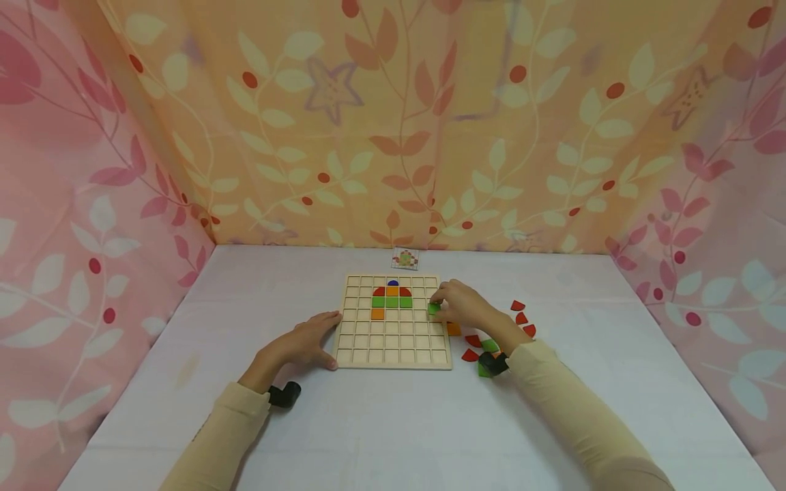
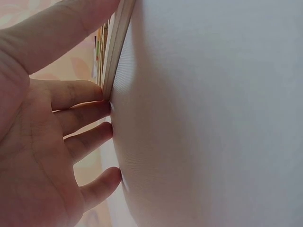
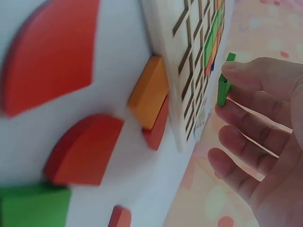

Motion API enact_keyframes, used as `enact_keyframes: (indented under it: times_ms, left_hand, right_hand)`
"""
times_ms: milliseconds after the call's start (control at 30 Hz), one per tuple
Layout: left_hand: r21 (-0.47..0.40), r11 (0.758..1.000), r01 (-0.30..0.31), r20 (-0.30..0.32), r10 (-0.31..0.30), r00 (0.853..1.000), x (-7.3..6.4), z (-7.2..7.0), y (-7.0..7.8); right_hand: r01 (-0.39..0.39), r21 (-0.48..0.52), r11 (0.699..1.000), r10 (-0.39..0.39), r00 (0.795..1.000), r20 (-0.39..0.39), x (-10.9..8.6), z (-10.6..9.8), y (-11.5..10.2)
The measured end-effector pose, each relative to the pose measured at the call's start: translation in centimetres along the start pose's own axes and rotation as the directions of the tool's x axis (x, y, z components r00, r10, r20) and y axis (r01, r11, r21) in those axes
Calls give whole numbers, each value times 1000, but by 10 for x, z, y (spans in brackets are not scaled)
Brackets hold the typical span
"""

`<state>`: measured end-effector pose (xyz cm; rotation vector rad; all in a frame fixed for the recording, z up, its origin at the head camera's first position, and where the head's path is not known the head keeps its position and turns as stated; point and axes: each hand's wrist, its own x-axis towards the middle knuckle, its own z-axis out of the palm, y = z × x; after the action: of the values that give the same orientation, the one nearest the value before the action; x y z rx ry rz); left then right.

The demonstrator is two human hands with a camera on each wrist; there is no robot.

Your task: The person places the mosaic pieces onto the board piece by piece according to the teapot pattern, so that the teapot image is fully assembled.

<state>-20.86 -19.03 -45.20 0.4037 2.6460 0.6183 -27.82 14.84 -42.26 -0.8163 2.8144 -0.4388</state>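
Note:
A wooden grid board [image 1: 393, 344] lies on the white table. On it sit a blue rounded piece [image 1: 393, 283], an orange square [image 1: 392, 291] between two red quarter-round pieces [image 1: 379, 292], a row of green squares [image 1: 391, 302], and a lower orange square [image 1: 377, 314]. My left hand [image 1: 303, 341] rests at the board's left edge, thumb and fingertips touching it, as the left wrist view also shows. Over the board's right side my right hand [image 1: 463, 302] pinches a green block [image 3: 223, 89] between thumb and fingers, raised off the board in the right wrist view.
Loose red quarter-round pieces [image 1: 521, 318], green pieces [image 1: 489, 345] and an orange block [image 3: 149, 92] lie right of the board, some beneath my right forearm. Behind the board is a small pattern card [image 1: 405, 258]. Floral curtains [image 1: 393, 136] hang at the back and sides.

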Motion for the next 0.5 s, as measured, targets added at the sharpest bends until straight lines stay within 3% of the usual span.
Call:
enact_keyframes:
  times_ms: [233, 500]
  left_hand:
    - [-8, 1000, 4, -2, -4, 1000, 0, -1, 1]
    - [-2, 1000, -2, -3, 2, 1000, -1, 0, 0]
  right_hand:
    - [8, 19, 1000, -8, 1000, -2, 10, 2, -7]
    - [104, -3, 995, -104, 994, -32, 20, 6, -15]
